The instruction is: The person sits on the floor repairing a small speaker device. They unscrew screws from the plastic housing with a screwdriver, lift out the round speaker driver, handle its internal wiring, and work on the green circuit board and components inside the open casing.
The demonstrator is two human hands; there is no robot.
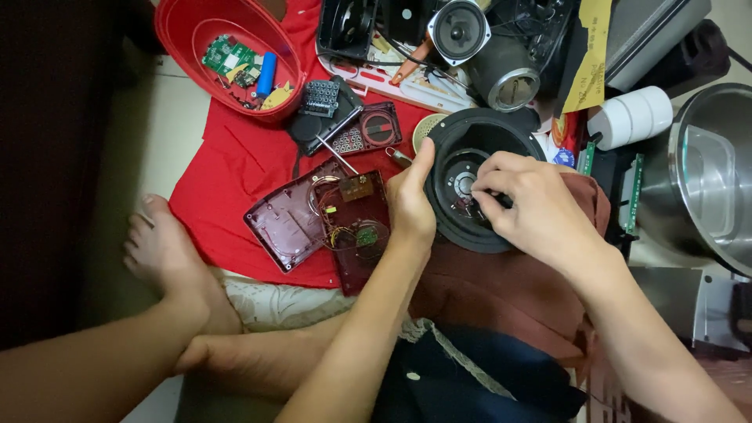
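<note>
A round black speaker [462,153] rests on my lap over a maroon cloth. My left hand [410,204] grips its left rim, thumb up along the edge. My right hand [525,205] reaches into the speaker's centre, fingertips pinched on a small part by the metal hub; what they hold is hidden. Just left of the speaker lies an opened dark red plastic casing [294,223] with small circuit boards and wires inside.
A red tub [182,35] with circuit boards and a blue cell sits at the back left on a red cloth [223,168]. Other speakers [458,30], a screwdriver [333,150], a keypad, a white roll [633,116] and a steel pot [709,180] crowd the back and right. My bare feet [168,262] lie left.
</note>
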